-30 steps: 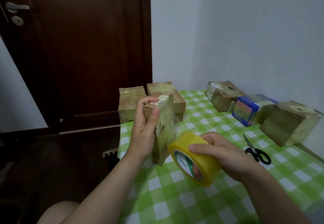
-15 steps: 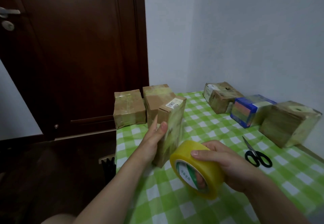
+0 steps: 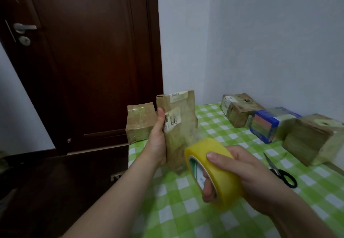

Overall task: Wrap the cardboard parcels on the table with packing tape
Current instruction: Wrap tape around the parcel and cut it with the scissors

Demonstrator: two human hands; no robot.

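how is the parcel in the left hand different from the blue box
The parcel is plain brown cardboard with labels; the blue box is blue with coloured stripes. The parcel is upright, gripped by the left hand; the blue box lies untouched. Both look taped.

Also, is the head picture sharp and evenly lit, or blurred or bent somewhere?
Head view: dim, soft light; the dark brown wooden door leans from wide-lens distortion; the label on the tall brown cardboard parcel is partly blurred; the yellow packing tape roll looks sharp.
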